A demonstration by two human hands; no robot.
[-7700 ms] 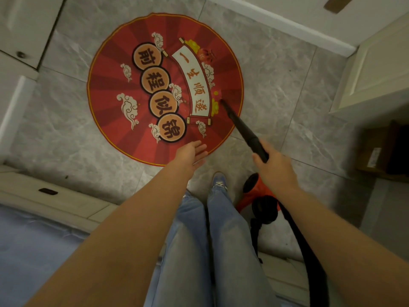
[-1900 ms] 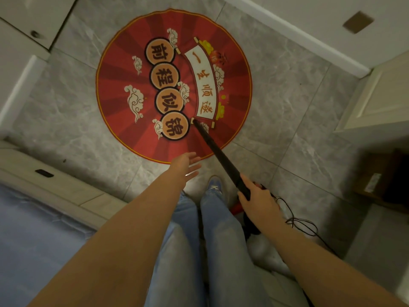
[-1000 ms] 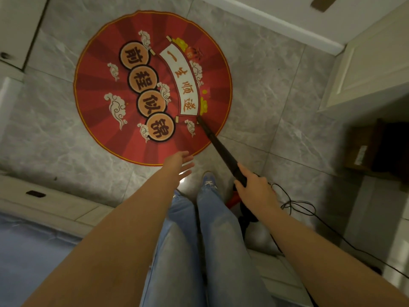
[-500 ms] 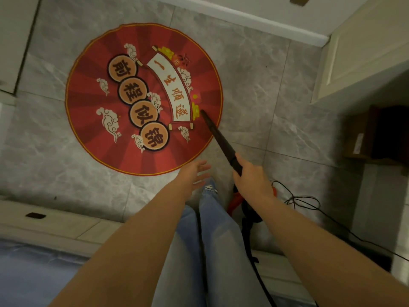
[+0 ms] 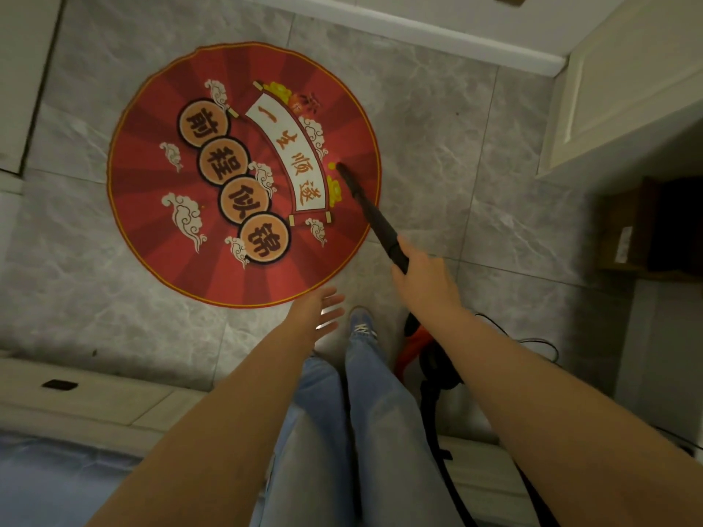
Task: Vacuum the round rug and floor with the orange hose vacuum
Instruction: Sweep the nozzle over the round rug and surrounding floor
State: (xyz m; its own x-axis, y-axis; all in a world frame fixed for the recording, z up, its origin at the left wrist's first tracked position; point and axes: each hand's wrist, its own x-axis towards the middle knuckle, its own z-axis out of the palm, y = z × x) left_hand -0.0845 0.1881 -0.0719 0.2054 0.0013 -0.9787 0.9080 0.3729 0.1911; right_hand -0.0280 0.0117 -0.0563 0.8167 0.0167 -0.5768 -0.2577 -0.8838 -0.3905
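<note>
- Round rug point(image 5: 243, 176) lies flat on the grey tile floor point(image 5: 437, 119), ahead of the feet; how much is cleaned cannot be told, and the floor likely remains.
- Orange vacuum point(image 5: 412, 349) sits by the right leg.
- Black nozzle point(image 5: 371, 214) has its tip on the rug's right part.
- Right hand point(image 5: 422, 279) is wrapped around the nozzle's near end.
- Left hand point(image 5: 317, 308) hovers spread and empty, beside the rug's near edge.

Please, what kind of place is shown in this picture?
Probably a room in a home, perhaps an entry or hallway. The floor is grey marbled tile with a decorative round red rug, a white baseboard runs along the wall, and a cream cabinet stands at the right.
</note>
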